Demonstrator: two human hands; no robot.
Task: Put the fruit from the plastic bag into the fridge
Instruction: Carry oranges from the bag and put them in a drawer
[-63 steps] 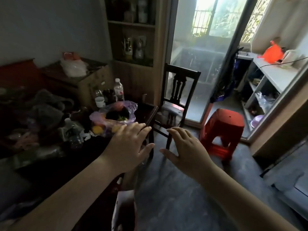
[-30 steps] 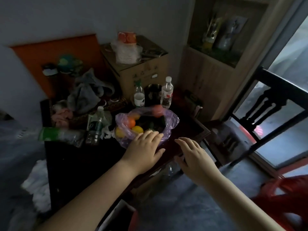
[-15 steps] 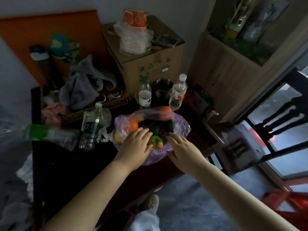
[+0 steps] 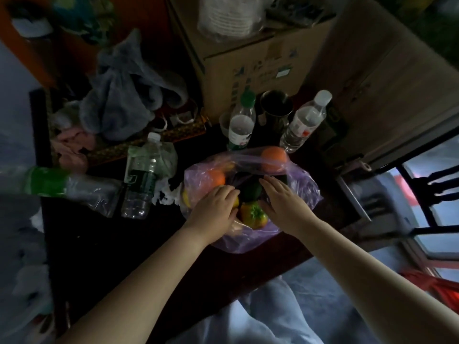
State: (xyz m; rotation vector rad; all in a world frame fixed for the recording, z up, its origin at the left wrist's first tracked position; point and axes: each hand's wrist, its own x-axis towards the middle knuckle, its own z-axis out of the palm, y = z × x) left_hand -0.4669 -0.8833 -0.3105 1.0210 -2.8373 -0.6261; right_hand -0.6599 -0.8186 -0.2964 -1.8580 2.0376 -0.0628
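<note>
1. Both hands are down in the open bag [image 4: 303,194], which sits on the dark surface [image 4: 111,244] with the fruit inside it. No fridge is in view.
2. The left hand [image 4: 214,208] is knuckles-up and its fingers [image 4: 229,194] bend down among the fruit. I cannot tell whether they grip anything.
3. The right hand [image 4: 283,202] lies flat with its fingers [image 4: 269,184] straight and together, resting on the bag's inside and holding nothing.
4. The key relation: a yellow-orange fruit [image 4: 253,217] with a green leafy top sits right between the two hands, just beside both thumbs. It is round, so no long axis matters, and either hand could take it.
5. A dark green fruit [image 4: 250,191] lies just beyond it, between the fingertips.
6. One orange [image 4: 216,177] sits just ahead of the left hand. A second orange [image 4: 274,157] is at the far rim under the plastic.
7. My judgement: this is the start, nothing is lifted yet, and the middle fruit is the easy first pick.
</note>
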